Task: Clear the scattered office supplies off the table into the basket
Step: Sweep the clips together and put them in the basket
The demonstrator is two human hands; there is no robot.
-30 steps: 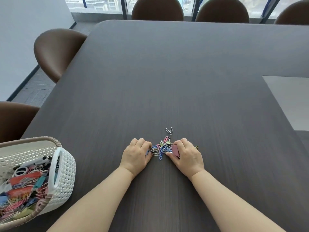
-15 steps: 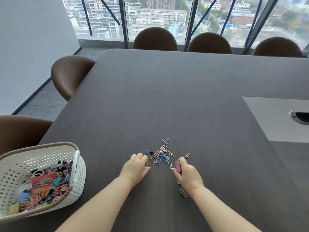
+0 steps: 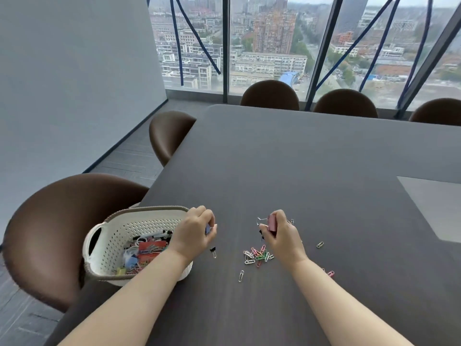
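My left hand (image 3: 195, 232) is lifted beside the right rim of the white perforated basket (image 3: 109, 236), its fingers curled round small clips; a small black binder clip (image 3: 212, 251) hangs below it. My right hand (image 3: 280, 233) is raised over the table and grips a pink binder clip (image 3: 272, 222) together with some paper clips. A small heap of coloured paper clips (image 3: 258, 255) lies on the dark table (image 3: 311, 158) under that hand. Single clips lie apart: a silver one (image 3: 241, 275), a green one (image 3: 320, 244), a pink one (image 3: 330, 273).
The basket stands at the table's left edge and holds several coloured clips and other supplies. Brown chairs (image 3: 57, 226) stand along the left side and the far side. A grey inset panel (image 3: 436, 208) sits at the right of the table.
Both hands have lifted off the table with clips in them. My left hand has swung left to the basket's rim. The view has tilted up and turned, and the heap is smaller.
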